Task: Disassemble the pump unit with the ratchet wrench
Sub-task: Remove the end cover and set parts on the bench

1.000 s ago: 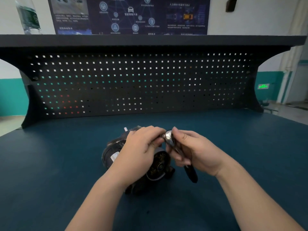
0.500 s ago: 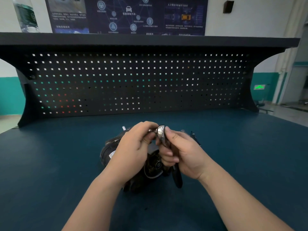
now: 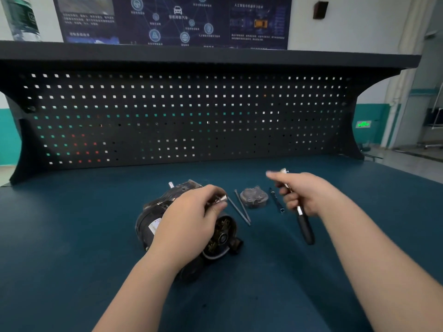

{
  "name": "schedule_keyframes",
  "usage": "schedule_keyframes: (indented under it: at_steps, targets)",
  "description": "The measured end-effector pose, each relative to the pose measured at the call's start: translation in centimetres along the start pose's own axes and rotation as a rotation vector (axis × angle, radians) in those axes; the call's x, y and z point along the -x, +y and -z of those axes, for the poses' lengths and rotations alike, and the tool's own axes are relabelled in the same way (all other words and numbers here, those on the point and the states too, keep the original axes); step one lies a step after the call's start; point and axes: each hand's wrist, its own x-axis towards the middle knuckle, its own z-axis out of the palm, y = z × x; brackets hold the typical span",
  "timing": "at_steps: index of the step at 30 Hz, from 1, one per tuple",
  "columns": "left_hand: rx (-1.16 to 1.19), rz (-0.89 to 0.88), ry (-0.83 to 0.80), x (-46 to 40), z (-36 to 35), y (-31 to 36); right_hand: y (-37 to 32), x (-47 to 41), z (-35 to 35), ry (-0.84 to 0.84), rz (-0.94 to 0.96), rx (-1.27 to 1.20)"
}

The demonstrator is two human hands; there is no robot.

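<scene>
With the grey metal end cover and two long bolts removed, we pinch a chrome socket in our left hand, grip the black-handled ratchet wrench in our right hand, and judge the black pump unit body still undismantled.

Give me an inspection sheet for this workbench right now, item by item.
Surface: dark blue bench top, black pegboard behind.
Job's things: pump unit lying on its side; ratchet wrench; metal cover plate and two long bolts on the bench.
Clutter: small dark part beside the plate.
Hands: left hand pinches a silver socket over the pump; right hand grips the wrench.
Cables: nothing seen.
Surroundings: poster, bottle on the shelf.
</scene>
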Motion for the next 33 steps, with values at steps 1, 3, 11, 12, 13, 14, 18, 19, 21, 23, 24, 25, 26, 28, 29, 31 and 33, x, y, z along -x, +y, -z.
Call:
schedule_keyframes:
  at_steps: [1, 3, 11, 12, 13, 14, 18, 19, 21, 23, 24, 25, 26, 28, 29, 31, 33]
  targets:
    - [-0.030, 0.007, 0.003, -0.1, -0.2, -0.1, 0.1, -1.5, 0.5, 0.098, -0.021, 0.182]
    - [-0.057, 0.024, 0.021, -0.1, -0.4, -0.3, 0.5, -4.1, 1.0, 0.219, -0.067, 0.526]
    - [-0.141, -0.039, -0.005, -0.1, -0.8, -0.7, 2.5, -8.2, 0.5, 0.305, -0.175, 0.894]
    - [-0.184, -0.065, -0.012, 0.0, -0.9, -0.7, 2.6, -8.3, 0.3, 0.303, -0.162, 0.900]
    - [-0.232, -0.091, -0.017, 0.0, -1.0, -0.7, 2.7, -8.2, 0.2, 0.303, -0.146, 0.905]
    - [-0.280, -0.121, -0.024, 0.1, -1.1, -0.5, 2.9, -8.1, 0.1, 0.307, -0.125, 0.904]
    - [-0.383, -0.219, 0.003, 0.2, -0.8, 0.3, 3.6, -6.9, 0.2, 0.315, -0.052, 0.853]
    - [-0.386, -0.232, 0.028, 0.2, -0.7, 0.4, 3.5, -6.4, 0.3, 0.333, -0.022, 0.791]
    - [-0.347, -0.287, 0.040, 0.3, -1.0, 1.3, 3.2, -5.4, 0.6, 0.350, 0.072, 0.572]
    - [-0.330, -0.382, -0.054, 0.7, -2.4, 3.0, 2.9, -4.2, 0.6, 0.257, 0.154, 0.241]
    - [-0.383, -0.422, -0.161, 0.8, -3.6, 3.9, 2.8, -3.5, 0.6, 0.195, 0.181, 0.104]
    - [-0.472, -0.452, -0.270, 0.8, -4.9, 4.7, 2.8, -2.8, 0.6, 0.144, 0.210, 0.032]
    - [-0.558, -0.457, -0.361, 0.5, -6.1, 5.3, 2.9, -2.3, 0.6, 0.105, 0.245, 0.029]
    - [-0.714, -0.424, -0.443, -0.7, -7.7, 5.8, 3.1, -1.6, 0.7, 0.044, 0.313, 0.092]
    - [-0.774, -0.393, -0.462, -1.5, -8.2, 5.9, 3.2, -1.4, 0.7, 0.024, 0.338, 0.101]
    - [-0.855, -0.323, -0.497, -2.7, -9.0, 5.6, 3.3, -1.4, 0.9, 0.010, 0.353, 0.040]
    - [-0.933, -0.266, -0.561, -3.3, -9.7, 5.0, 3.3, -1.4, 1.1, 0.000, 0.358, -0.043]
